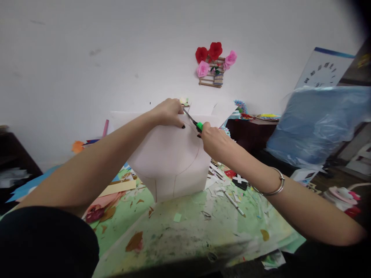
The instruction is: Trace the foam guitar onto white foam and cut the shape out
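A large sheet of white paper (168,150) is held up over the table, with a curved outline and two short straight lines drawn on it in brown. My left hand (169,112) grips its upper edge, thumb on the near face and fingers behind. My right hand (214,139) is closed round a pair of scissors (199,126) with green handles. The dark blades point up and left, at the paper's upper part near the drawn curve and close to my left fingers. A bracelet circles my right wrist.
The green, paint-stained table (185,239) carries paper scraps and a pen (234,203). Coloured paper (118,187) lies at left. A blue plastic-wrapped bundle (315,127) stands at right. Paper flowers (215,50) hang on the wall (116,58).
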Demonstrator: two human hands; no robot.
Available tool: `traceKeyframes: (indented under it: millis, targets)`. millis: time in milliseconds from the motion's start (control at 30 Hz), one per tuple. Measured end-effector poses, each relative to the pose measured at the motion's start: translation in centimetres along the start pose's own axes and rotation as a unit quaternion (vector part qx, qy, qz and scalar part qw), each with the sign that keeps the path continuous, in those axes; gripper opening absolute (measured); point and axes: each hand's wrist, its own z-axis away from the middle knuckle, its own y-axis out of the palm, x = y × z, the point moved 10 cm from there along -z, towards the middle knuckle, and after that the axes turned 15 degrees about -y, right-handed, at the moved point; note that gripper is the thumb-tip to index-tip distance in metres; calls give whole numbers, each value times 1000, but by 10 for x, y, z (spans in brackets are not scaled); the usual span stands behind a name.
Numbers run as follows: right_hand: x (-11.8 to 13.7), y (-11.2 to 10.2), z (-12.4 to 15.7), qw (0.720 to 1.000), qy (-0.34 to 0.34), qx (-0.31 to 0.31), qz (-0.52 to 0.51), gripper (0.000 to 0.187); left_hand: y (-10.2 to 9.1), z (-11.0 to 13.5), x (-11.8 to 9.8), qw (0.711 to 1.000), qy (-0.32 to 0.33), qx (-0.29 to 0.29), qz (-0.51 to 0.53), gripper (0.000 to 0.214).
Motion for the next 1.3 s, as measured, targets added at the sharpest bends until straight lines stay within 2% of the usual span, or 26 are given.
traceKeyframes:
  millis: [133, 533, 1133, 1300]
  targets:
    - [0, 1, -2, 1000, -4, -4, -3, 22, 1, 1, 0, 1000, 0, 9, 16, 23]
    - [-6, 21, 11, 997, 41, 25, -63, 21, 5, 0, 3, 998, -4, 39, 44, 25]
    - [-11, 49, 31, 993, 59, 47, -85, 22, 3, 1, 1, 999, -9, 40, 28, 25]
    - [-13, 68, 40, 991, 64, 80, -83, 21, 4, -1, 5, 1000, -19, 24, 4, 25]
